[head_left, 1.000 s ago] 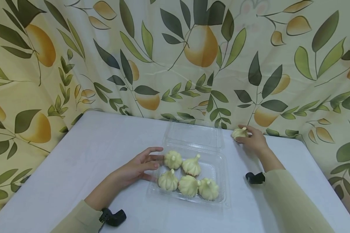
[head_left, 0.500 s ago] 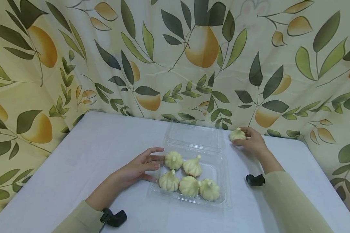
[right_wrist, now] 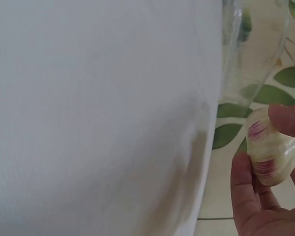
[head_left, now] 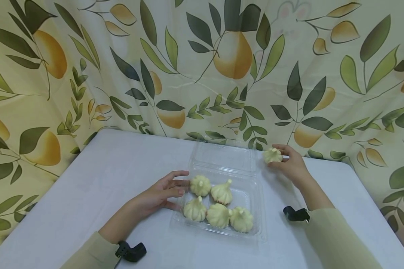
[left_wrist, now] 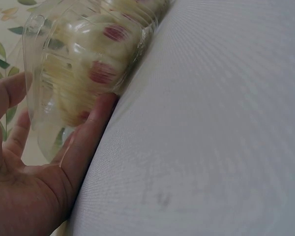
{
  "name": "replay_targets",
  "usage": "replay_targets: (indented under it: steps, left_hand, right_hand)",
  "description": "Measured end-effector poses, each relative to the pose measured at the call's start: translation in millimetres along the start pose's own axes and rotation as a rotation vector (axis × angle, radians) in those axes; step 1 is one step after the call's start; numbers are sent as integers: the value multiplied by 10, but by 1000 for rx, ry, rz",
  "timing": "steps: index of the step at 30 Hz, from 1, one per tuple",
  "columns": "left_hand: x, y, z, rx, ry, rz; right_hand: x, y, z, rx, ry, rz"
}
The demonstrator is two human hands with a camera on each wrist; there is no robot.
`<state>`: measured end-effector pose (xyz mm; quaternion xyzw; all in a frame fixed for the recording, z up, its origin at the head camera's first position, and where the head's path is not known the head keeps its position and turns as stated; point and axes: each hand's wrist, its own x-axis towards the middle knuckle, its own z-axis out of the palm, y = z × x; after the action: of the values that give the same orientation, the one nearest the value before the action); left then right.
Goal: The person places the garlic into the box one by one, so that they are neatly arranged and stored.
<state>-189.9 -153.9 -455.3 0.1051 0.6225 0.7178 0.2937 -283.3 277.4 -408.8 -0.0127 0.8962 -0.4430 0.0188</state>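
My right hand (head_left: 291, 164) holds a pale garlic bulb (head_left: 272, 155) between thumb and fingers, right of the container's raised lid. In the right wrist view that garlic bulb (right_wrist: 273, 147) shows purple-red streaks and stands clear of the tabletop. My left hand (head_left: 163, 192) lies along the left wall of a clear plastic container (head_left: 252, 190), fingers spread and fairly straight. One finger (left_wrist: 96, 115) rests at the container's lower edge in the left wrist view. Inside are several garlic bulbs, two behind and three in front, including a garlic bulb (head_left: 241, 219) at front right.
The container's hinged clear lid (head_left: 225, 157) lies back toward the rear edge of the white-covered table (head_left: 121, 160). Behind the table hangs a fruit-and-leaf patterned curtain (head_left: 202, 93). Small black cameras (head_left: 131, 252) sit at both wrists.
My right hand has shifted slightly left toward the lid with the garlic bulb in its grip. The left hand and the container have stayed in place.
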Motion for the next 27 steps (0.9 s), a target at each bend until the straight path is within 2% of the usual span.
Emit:
replay_targets:
  steps: [14,21,27]
  left_hand:
    - [-4,-6,-2,5,-4,4]
    - [-8,-3,-2,-3,-1,1]
    - [2,-14,-11,0,-10,6]
  right_hand:
    - [-230,-121,122,57,5,-51]
    - [-311,-179,144,54,13,-38]
    - [-425,-230,153,100,24,-7]
